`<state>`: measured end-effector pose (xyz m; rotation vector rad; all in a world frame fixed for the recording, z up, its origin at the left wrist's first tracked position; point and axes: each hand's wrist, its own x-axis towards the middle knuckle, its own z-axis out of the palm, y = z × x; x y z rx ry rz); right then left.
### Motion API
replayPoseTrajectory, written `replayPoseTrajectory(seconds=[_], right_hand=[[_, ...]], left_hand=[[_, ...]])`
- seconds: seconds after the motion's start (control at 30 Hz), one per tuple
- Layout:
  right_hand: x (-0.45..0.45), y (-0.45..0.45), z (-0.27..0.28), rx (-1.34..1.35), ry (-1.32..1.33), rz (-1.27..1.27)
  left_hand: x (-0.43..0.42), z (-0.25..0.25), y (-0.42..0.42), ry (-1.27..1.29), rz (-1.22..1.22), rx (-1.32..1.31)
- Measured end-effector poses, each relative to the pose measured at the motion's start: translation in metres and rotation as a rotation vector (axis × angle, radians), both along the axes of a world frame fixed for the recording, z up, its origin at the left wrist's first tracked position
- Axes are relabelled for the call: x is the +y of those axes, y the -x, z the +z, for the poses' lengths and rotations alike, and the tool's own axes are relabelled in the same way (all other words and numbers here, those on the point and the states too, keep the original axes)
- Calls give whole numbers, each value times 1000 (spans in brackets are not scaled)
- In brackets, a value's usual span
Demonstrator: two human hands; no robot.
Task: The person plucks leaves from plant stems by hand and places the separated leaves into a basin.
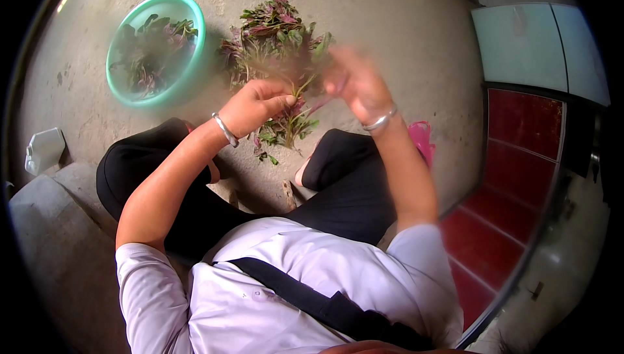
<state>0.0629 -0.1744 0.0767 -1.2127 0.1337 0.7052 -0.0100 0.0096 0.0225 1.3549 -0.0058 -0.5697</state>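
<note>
My left hand (255, 104) is closed, its thumb and fingers pinching a stem of red-green leafy greens, which look like amaranth. To its right, my right hand (364, 91) is raised and smeared by motion; a thin pinkish stem shows near its fingers, but I cannot tell whether it is held. Beyond both hands lies a large heap of the greens (276, 26) on the floor. A smaller bunch of greens (289, 130) lies below my hands, between my feet. At the upper left, a turquoise-rimmed basin (201, 35) contains more leafy greens.
The concrete floor (390, 3) spreads around the heap. A pink plastic bag (422, 138) lies beside my right forearm. Dark red tiles (520, 165) and pale panels (520, 45) line the right side. A whitish container (45, 149) stands at far left.
</note>
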Motion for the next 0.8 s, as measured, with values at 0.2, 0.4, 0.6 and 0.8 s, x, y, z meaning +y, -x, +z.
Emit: replayPoseTrajectory(seconds=[0.2, 0.4, 0.6, 0.8], right_hand=[[-1, 1, -8, -56, 63, -68], [0, -1, -3, -51, 14, -45], [4, 3, -4, -80, -28, -97], [2, 3, -12, -130, -49, -114]], left_hand=[[-1, 3, 2, -72, 11, -109], [2, -4, 0, -89, -12, -79], [3, 3, -1, -56, -14, -1], [3, 0, -2, -52, 20, -38]])
